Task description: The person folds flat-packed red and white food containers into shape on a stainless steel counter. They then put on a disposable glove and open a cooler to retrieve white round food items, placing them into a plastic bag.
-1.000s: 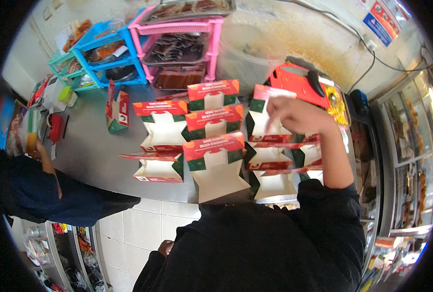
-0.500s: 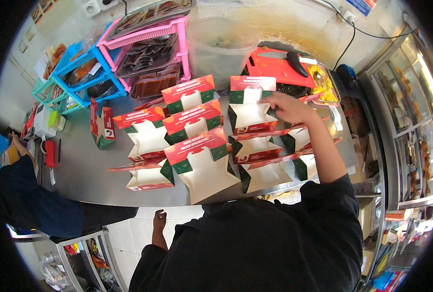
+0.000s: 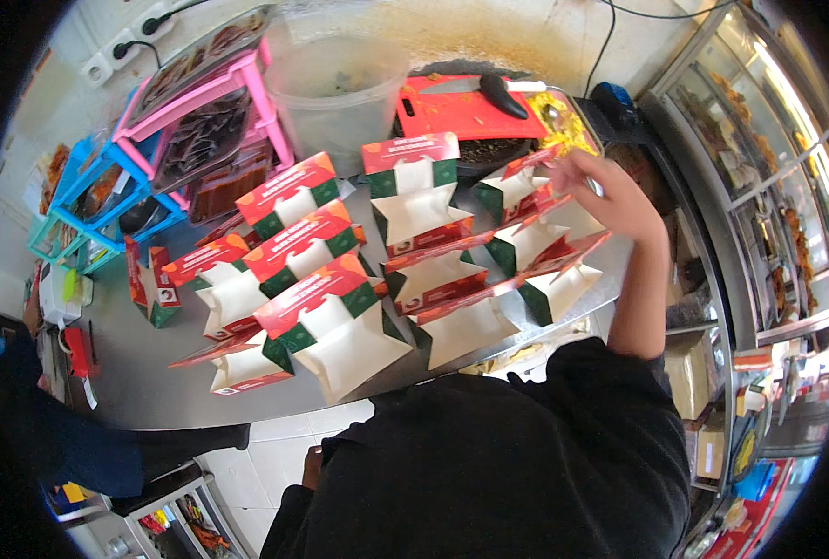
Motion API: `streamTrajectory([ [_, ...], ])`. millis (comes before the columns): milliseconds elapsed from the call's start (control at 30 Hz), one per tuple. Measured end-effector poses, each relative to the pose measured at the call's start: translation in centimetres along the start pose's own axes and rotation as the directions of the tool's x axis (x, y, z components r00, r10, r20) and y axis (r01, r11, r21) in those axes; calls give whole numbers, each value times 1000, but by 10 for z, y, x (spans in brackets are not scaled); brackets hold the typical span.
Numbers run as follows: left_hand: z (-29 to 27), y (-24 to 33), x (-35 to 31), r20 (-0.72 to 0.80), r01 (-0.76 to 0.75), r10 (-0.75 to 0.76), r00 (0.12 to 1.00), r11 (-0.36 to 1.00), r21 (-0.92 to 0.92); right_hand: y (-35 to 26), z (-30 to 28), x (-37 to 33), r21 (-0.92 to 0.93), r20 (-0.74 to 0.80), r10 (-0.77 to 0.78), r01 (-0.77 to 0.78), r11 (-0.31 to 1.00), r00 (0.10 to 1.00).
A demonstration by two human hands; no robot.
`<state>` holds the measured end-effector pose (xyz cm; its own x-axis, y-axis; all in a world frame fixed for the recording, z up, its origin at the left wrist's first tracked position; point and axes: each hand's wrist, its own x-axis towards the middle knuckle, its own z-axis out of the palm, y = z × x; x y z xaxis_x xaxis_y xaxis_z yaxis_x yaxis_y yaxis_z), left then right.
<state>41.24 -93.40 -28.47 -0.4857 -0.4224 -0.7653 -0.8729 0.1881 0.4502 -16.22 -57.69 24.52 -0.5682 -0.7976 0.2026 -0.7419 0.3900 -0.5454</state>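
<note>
Several red, green and white paper food boxes stand in rows on the metal table, tops raised and white insides showing. My right hand (image 3: 610, 193) reaches to the back right, bent fingers at the red flap of a paper box (image 3: 517, 193); they look closed on its edge, slightly blurred. Left of it stands another paper box (image 3: 417, 200) with its lid upright. The nearest paper box (image 3: 345, 340) stands by the table's front edge. My left hand (image 3: 313, 468) hangs low below that edge, mostly hidden by my dark sleeve, its fingers out of sight.
Behind the boxes are a pink rack (image 3: 270, 112) of trays, blue baskets (image 3: 107, 200), a cloudy plastic tub (image 3: 335, 116) and a red cutting board (image 3: 461, 112) with a knife (image 3: 500, 95). A yellow food tray (image 3: 568, 121) sits beside it. Another person's dark sleeve (image 3: 70, 447) is at left.
My right hand has moved from the upright-lidded back box to the box on its right. My left hand has dropped further behind my sleeve. The whole view has shifted and tilted.
</note>
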Motion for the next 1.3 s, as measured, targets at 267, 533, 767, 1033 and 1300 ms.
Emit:
streamTrajectory([
  [267, 9, 46, 29, -44, -74, 71, 997, 994, -79, 48, 34, -102, 13, -83, 388, -388, 921, 918],
  [533, 20, 65, 30, -152, -277, 245, 957, 929, -245, 96, 36, -53, -24, -174, 340, -349, 937, 924],
  [767, -2, 58, -69, -712, 301, -99, 695, 939, 164, 106, 30, -10, -116, -329, 60, -103, 988, 943],
  [1033, -199, 175, -118, -959, -525, -155, -237, 851, -8, 49, 32, 10, -143, -235, 146, -183, 973, 961],
  [1300, -373, 266, -21, -980, -220, 142, -142, 960, 171, -28, 49, -29, -63, -72, 248, -253, 965, 966],
])
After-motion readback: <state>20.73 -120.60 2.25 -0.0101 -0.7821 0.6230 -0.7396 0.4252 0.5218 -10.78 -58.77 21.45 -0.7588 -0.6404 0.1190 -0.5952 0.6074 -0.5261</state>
